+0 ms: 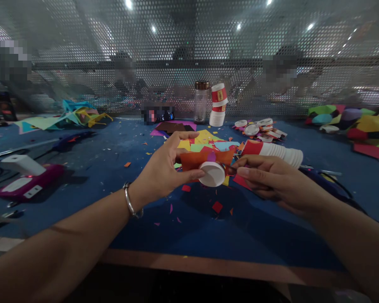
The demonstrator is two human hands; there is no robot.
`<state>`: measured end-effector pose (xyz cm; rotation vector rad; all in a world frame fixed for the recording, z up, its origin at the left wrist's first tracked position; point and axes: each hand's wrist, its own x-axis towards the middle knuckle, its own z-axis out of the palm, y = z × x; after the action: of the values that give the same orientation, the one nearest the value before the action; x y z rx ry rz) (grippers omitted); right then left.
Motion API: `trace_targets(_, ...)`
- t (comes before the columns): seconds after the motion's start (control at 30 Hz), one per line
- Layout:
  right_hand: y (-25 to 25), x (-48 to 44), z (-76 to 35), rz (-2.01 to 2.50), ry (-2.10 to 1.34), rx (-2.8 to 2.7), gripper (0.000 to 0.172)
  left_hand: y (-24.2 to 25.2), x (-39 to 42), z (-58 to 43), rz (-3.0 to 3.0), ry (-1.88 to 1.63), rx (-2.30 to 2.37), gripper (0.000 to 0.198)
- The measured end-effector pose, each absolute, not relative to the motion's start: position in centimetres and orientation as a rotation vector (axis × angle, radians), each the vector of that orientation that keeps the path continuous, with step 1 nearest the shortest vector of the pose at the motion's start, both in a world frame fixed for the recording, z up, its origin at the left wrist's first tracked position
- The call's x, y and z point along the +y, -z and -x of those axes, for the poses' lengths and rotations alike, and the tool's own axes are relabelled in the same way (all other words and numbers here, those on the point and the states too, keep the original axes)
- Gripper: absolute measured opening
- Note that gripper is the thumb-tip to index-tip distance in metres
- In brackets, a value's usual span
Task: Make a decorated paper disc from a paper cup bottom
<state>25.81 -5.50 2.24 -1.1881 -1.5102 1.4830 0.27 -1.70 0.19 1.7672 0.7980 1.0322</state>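
My left hand (pixel 164 164) pinches a sheet of orange paper (pixel 191 160) together with a round white paper-cup base (pixel 212 174), its thumb pressing on the base's left rim. A small purple paper piece (pixel 211 156) shows just above the base. At the base's right side my right hand (pixel 265 176) is closed, fingertips together around something thin and dark that I cannot make out. Behind the right hand lies a stack of paper cups (pixel 276 153) on its side. Colored paper sheets (pixel 205 136) lie beyond the held pieces.
Paper scraps (pixel 217 206) dot the blue table (pixel 189 235). A purple power strip (pixel 31 185) and a blue glue gun (pixel 72 139) are on the left. At the back stand a glass bottle (pixel 201 105) and stacked cups (pixel 219 105); cut cup pieces (pixel 252 128) lie right of them.
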Motion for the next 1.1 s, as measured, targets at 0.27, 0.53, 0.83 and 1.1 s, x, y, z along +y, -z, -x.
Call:
trace_targets(0.27,-2.4,-5.6,-25.5,1.210,-1.459,-1.515,0.054,0.2,-1.8,-0.3,-1.856,-1.050,0.819,0.080)
trace_targets(0.53,-2.4,-5.5,-25.6,1.200,-1.432,-1.529,0.053,0.0,-1.8,-0.5,-1.682,-0.891,0.809,0.075)
trace_targets(0.83,-2.2,-5.5,-25.8,1.191,-1.452,-1.461,0.053,-0.5,-1.6,-0.7,-1.513,-0.791,0.841,0.031)
trace_targets(1.1,-2.3,-5.6,-25.7,1.175,-1.469,-1.411,0.055,-0.4,-1.3,-0.8,-1.444,-0.874,0.780,0.038)
